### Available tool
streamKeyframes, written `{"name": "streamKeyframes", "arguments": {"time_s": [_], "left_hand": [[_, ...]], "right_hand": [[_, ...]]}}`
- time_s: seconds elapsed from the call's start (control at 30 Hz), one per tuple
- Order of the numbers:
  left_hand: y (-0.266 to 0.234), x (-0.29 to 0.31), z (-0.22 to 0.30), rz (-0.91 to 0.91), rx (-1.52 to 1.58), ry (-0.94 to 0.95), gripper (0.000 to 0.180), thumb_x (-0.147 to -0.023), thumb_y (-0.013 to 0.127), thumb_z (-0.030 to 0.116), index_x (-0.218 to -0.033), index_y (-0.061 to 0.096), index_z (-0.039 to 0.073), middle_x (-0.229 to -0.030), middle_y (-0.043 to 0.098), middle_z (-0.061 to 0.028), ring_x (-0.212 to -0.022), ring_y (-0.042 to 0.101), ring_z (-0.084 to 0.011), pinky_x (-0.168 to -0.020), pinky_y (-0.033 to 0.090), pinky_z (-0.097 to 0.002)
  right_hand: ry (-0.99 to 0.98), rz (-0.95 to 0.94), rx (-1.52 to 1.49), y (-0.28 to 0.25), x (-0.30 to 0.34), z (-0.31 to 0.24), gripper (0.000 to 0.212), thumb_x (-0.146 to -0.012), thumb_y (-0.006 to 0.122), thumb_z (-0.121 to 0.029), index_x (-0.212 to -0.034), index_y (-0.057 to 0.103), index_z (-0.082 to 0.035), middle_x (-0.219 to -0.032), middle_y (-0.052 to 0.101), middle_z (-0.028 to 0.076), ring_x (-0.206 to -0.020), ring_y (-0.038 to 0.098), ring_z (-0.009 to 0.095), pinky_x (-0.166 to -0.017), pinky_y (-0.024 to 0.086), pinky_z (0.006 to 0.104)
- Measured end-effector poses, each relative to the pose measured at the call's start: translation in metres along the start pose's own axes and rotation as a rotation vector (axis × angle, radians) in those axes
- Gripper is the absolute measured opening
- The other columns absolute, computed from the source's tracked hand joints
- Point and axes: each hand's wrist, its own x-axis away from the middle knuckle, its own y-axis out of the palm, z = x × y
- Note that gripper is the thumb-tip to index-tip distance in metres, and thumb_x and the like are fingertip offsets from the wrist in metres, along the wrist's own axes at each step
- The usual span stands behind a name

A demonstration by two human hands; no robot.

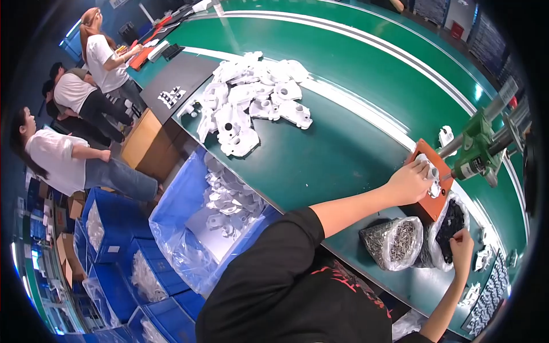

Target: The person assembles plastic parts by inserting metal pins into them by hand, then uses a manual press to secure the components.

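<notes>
My left hand (pixel 413 180) is closed around a white moulded part (pixel 432 174), which rests on an orange block fixture (pixel 423 150) beneath a green press-like machine (pixel 477 150). Close by, my right hand (pixel 462 247) has its fingers pinched together at the edge of a clear plastic bag full of small black pieces (pixel 449 224). Whatever sits in that pinch, if anything, is too small to make out. Left of it, another clear bag holds thin metal pins or screws (pixel 402 239).
A heap of white moulded parts (pixel 257 94) lies on the green worktable (pixel 320 154). Below its near edge stands a blue lined bin (pixel 183 211) of similar parts. A conveyor belt (pixel 372 57) runs behind. Several people stand or bend at left, near blue crates (pixel 120 228).
</notes>
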Motion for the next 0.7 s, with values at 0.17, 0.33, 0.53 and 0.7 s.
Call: {"name": "streamKeyframes", "arguments": {"time_s": [0.17, 0.33, 0.53, 0.7], "left_hand": [[0.009, -0.009, 0.001, 0.016, -0.073, 0.004, 0.015, -0.072, 0.057, 0.017, -0.076, 0.06, 0.003, -0.081, 0.061, -0.0198, -0.079, 0.061, -0.0334, -0.074, 0.05, -0.0425], [-0.007, -0.003, -0.008, -0.081, -0.051, -0.042, 0.011, -0.072, 0.055, 0.015, -0.066, 0.057, 0.005, -0.077, 0.061, -0.0123, -0.074, 0.061, -0.0281, -0.073, 0.049, -0.0428], [-0.003, -0.009, -0.003, -0.076, -0.013, 0.006, 0.014, -0.077, 0.062, 0.014, -0.085, 0.063, 0.003, -0.106, 0.063, -0.023, -0.104, 0.06, -0.0333, -0.096, 0.044, -0.0415], [-0.001, -0.01, 0.001, -0.079, -0.018, 0.017, 0.012, -0.077, 0.063, 0.014, -0.085, 0.062, 0.004, -0.107, 0.063, -0.0218, -0.103, 0.06, -0.0339, -0.094, 0.045, -0.0423]], "right_hand": [[-0.03, 0.157, -0.606, 0.02, -0.027, 0.012, 0.023, -0.087, 0.054, -0.003, -0.11, 0.049, -0.001, -0.089, 0.051, 0.0, -0.077, 0.048, 0.009, -0.066, 0.04, 0.0206], [-0.071, 0.114, -0.428, 0.044, -0.061, -0.085, 0.029, -0.084, 0.06, -0.017, -0.104, 0.062, 0.003, -0.093, 0.066, 0.012, -0.086, 0.061, 0.016, -0.079, 0.047, 0.0284], [-0.078, 0.355, -0.469, 0.075, -0.071, -0.076, 0.016, -0.075, 0.071, -0.014, -0.085, 0.069, -0.001, -0.083, 0.058, 0.01, -0.074, 0.058, 0.021, -0.068, 0.047, 0.0313], [-0.299, 0.482, -0.324, 0.084, -0.074, -0.07, 0.011, -0.071, 0.072, -0.011, -0.076, 0.067, -0.003, -0.084, 0.063, 0.007, -0.081, 0.057, 0.024, -0.07, 0.045, 0.0351]]}}
